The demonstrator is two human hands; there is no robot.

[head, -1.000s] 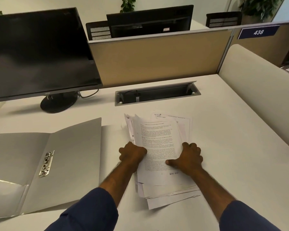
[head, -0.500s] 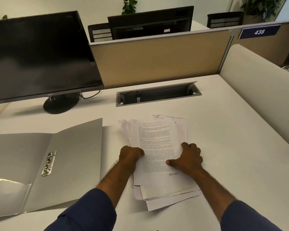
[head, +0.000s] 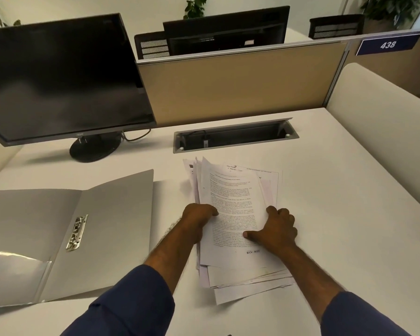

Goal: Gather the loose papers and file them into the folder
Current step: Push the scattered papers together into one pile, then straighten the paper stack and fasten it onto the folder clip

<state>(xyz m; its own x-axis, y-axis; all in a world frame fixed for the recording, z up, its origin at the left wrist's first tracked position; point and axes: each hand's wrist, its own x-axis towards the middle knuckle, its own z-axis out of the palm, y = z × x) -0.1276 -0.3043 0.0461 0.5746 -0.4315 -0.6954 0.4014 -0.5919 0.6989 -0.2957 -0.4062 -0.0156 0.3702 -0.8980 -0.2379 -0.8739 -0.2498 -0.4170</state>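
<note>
Far left of both hands, a grey card folder (head: 58, 241) lies opened flat on the white desk (head: 337, 214), inner faces up. A metal spring fastener (head: 77, 232) sits along its spine, and a clear plastic pocket (head: 12, 272) covers its lower left corner. The folder's right flap ends just left of the left forearm, apart from the papers. Behind it, well beyond the hands, a black flat monitor (head: 58, 76) stands on a round black base (head: 95, 147).

The left hand (head: 198, 215) grips the left edge of the stack of loose white printed papers (head: 233, 209), fingers curled round that edge with the knuckles up. The stack lies on the desk between the two hands. Its sheets are unevenly aligned: several fan out past the far edge, and others splay out at the near end, between the forearms. The top sheet carries dense printed text.

The right hand (head: 275, 229) grips the right edge of the same stack, thumb pressed flat across the top sheet, fingers curled over the side. Both forearms emerge from dark blue sleeves (head: 131, 304).

Beyond the grip, a recessed metal cable tray (head: 235, 135) is set into the desk. Behind that stands a tan partition panel (head: 240, 81). Far right and above, a blue plate reading 438 (head: 388, 44) is fixed to the divider.
</note>
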